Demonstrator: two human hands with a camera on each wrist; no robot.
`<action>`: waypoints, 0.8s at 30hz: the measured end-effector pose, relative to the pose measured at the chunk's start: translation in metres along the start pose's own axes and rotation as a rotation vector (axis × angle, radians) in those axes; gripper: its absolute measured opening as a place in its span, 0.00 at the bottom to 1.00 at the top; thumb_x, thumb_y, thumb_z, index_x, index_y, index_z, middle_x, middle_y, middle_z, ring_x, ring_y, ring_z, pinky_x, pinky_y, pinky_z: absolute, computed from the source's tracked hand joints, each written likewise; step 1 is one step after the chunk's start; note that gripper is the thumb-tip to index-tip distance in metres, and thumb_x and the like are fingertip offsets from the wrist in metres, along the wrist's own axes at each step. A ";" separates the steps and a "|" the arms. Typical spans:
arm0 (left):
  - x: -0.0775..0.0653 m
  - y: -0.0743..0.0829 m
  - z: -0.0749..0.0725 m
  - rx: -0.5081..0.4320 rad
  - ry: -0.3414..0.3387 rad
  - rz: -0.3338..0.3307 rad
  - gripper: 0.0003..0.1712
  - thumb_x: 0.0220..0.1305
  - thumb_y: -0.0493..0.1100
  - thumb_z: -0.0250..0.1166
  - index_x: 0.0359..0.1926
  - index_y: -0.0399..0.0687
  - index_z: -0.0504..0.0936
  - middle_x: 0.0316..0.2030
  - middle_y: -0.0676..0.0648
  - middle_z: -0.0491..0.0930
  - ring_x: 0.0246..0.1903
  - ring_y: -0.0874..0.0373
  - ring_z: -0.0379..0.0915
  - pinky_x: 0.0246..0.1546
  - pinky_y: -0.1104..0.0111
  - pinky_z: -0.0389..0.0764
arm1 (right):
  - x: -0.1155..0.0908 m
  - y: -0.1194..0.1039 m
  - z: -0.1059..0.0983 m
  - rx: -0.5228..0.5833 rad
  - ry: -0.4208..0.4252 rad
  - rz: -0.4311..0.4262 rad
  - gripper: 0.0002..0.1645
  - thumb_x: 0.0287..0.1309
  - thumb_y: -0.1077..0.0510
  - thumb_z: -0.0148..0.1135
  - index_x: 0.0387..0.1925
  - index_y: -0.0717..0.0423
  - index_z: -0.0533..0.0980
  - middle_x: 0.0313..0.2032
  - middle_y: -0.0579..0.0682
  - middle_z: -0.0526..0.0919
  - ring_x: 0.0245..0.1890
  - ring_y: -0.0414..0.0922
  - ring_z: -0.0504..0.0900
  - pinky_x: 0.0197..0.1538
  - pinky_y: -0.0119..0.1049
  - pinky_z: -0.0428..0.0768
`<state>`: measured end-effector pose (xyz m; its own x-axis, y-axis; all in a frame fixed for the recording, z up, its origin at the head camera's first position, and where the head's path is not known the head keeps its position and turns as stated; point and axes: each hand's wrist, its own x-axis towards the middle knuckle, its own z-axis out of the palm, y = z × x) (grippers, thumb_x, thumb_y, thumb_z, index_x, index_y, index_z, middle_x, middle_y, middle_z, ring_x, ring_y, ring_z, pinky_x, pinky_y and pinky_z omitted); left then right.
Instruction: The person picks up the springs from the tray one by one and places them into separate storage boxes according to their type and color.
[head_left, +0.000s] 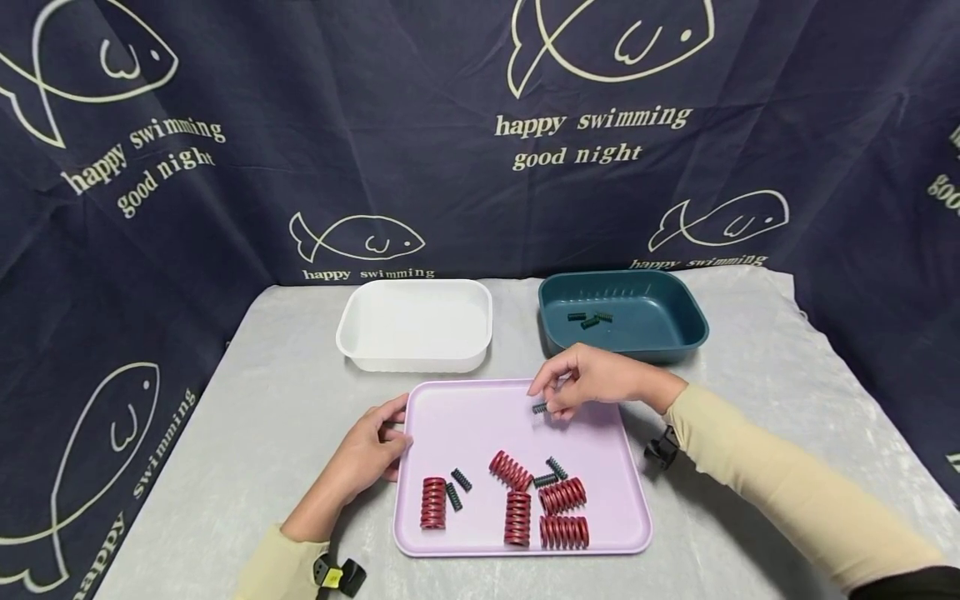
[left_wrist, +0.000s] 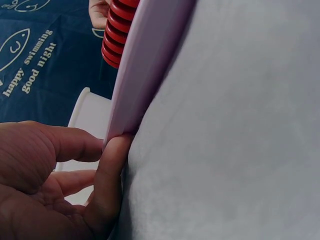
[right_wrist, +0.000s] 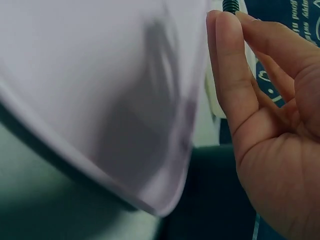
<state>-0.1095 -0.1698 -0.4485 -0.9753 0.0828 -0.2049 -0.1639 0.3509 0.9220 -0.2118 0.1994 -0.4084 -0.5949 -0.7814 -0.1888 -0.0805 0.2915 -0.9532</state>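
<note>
My right hand pinches a small dark green spring between thumb and fingertips, above the far right part of the lilac tray. In the right wrist view the spring pokes out past the fingertips. On the tray's left edge, my left hand grips the rim, thumb on one side and a finger on the other. Several thick red springs lie on the tray's near half. Among them are small dark springs, two beside the left red one and two near the right ones.
Behind the tray stand a white bin on the left and a teal bin on the right. Three small dark springs lie in the teal bin. A grey cloth covers the table, and a dark blue curtain hangs behind.
</note>
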 end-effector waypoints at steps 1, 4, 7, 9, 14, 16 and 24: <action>0.000 0.000 0.000 0.000 0.000 0.002 0.37 0.65 0.25 0.63 0.74 0.41 0.69 0.56 0.37 0.70 0.42 0.51 0.77 0.20 0.56 0.88 | -0.002 -0.002 -0.003 0.000 0.003 -0.003 0.18 0.62 0.74 0.62 0.54 0.70 0.81 0.35 0.60 0.83 0.36 0.52 0.87 0.42 0.50 0.90; 0.000 -0.001 0.000 -0.002 -0.001 -0.001 0.37 0.65 0.25 0.63 0.74 0.41 0.69 0.57 0.37 0.70 0.42 0.51 0.77 0.20 0.56 0.88 | -0.007 -0.009 -0.013 -0.012 0.021 -0.015 0.19 0.64 0.74 0.61 0.57 0.72 0.79 0.35 0.61 0.84 0.37 0.52 0.87 0.43 0.49 0.90; 0.000 -0.001 0.000 -0.004 -0.002 -0.008 0.37 0.65 0.25 0.62 0.74 0.42 0.69 0.57 0.37 0.70 0.43 0.50 0.77 0.20 0.56 0.88 | -0.012 -0.016 -0.024 -0.037 0.050 -0.033 0.19 0.66 0.71 0.62 0.57 0.70 0.80 0.36 0.62 0.84 0.37 0.50 0.87 0.44 0.47 0.90; 0.000 -0.001 -0.001 -0.005 -0.002 -0.011 0.37 0.65 0.25 0.62 0.75 0.42 0.69 0.57 0.38 0.70 0.43 0.50 0.77 0.21 0.56 0.88 | -0.015 -0.020 -0.032 -0.048 0.067 -0.041 0.18 0.67 0.70 0.63 0.58 0.69 0.80 0.37 0.64 0.85 0.38 0.50 0.87 0.44 0.47 0.90; 0.000 -0.001 -0.001 -0.006 -0.001 -0.011 0.37 0.65 0.25 0.62 0.74 0.42 0.69 0.57 0.37 0.70 0.43 0.50 0.78 0.21 0.56 0.88 | -0.022 -0.030 -0.049 -0.064 0.120 -0.006 0.19 0.68 0.66 0.65 0.58 0.69 0.80 0.43 0.69 0.85 0.40 0.51 0.88 0.46 0.49 0.89; 0.000 -0.001 -0.001 -0.006 0.000 -0.011 0.37 0.65 0.25 0.62 0.74 0.42 0.69 0.57 0.37 0.70 0.43 0.50 0.78 0.20 0.56 0.88 | -0.025 -0.033 -0.055 -0.067 0.137 0.016 0.20 0.68 0.65 0.66 0.59 0.68 0.80 0.46 0.70 0.84 0.42 0.52 0.88 0.48 0.49 0.89; 0.000 0.000 -0.001 -0.012 -0.003 -0.006 0.37 0.65 0.25 0.62 0.74 0.42 0.69 0.57 0.38 0.71 0.43 0.50 0.78 0.20 0.56 0.88 | -0.031 -0.041 -0.081 -0.082 0.191 0.049 0.22 0.68 0.64 0.66 0.61 0.68 0.79 0.51 0.72 0.80 0.44 0.53 0.88 0.51 0.47 0.88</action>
<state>-0.1094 -0.1710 -0.4486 -0.9738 0.0833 -0.2117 -0.1719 0.3405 0.9244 -0.2549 0.2563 -0.3447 -0.7400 -0.6485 -0.1787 -0.1078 0.3765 -0.9201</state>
